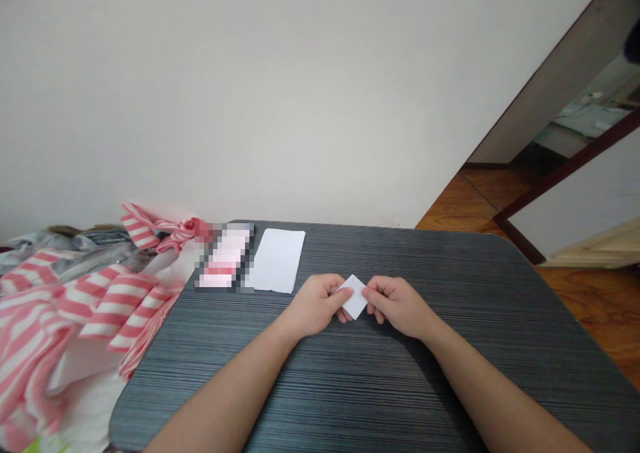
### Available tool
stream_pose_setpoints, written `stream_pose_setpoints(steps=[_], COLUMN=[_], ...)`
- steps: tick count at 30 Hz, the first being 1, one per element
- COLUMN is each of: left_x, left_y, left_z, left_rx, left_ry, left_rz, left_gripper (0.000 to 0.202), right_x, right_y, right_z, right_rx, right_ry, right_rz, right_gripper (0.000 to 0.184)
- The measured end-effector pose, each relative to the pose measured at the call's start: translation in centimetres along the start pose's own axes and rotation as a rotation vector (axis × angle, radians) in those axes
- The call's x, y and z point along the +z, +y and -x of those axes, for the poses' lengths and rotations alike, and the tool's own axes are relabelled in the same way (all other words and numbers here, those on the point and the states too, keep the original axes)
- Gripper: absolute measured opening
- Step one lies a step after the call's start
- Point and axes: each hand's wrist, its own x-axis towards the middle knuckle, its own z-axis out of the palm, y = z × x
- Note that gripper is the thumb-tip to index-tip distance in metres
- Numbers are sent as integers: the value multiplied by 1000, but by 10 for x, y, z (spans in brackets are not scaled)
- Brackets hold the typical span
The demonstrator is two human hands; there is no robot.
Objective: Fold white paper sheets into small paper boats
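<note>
A small folded white paper square (pixel 355 296) is held just above the dark striped table (pixel 450 346), turned like a diamond. My left hand (pixel 317 304) pinches its left corner with thumb and fingers closed. My right hand (pixel 397 304) pinches its right corner the same way. Both forearms rest on the table, coming in from the near edge.
A stack of white paper sheets (pixel 277 260) lies beyond my hands near the table's far edge, next to a blurred pink-and-white rectangle (pixel 226 256). Red-and-white striped bags (pixel 75 313) are piled off the table's left side. A wooden floor and doorway (pixel 575 173) are at the right.
</note>
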Motion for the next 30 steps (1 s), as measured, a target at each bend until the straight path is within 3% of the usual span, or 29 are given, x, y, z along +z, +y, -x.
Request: stream_pose_setpoints(steps=[8,17,30], left_x=[1,-1,-4], left_y=[0,0,-7], left_z=[-2,-2,-5], left_rx=[-20,-12,14], left_ry=[-23,7,69], left_rz=[121,105,98], left_gripper=[33,39,30], right_x=[-3,-3,-2], right_y=[-4,-1,2], right_z=[2,0,0], right_rx=[17,-24,-84], right_ry=[27,68,2], right_rz=[-49,-5,-83], right_gripper=[32,32,30])
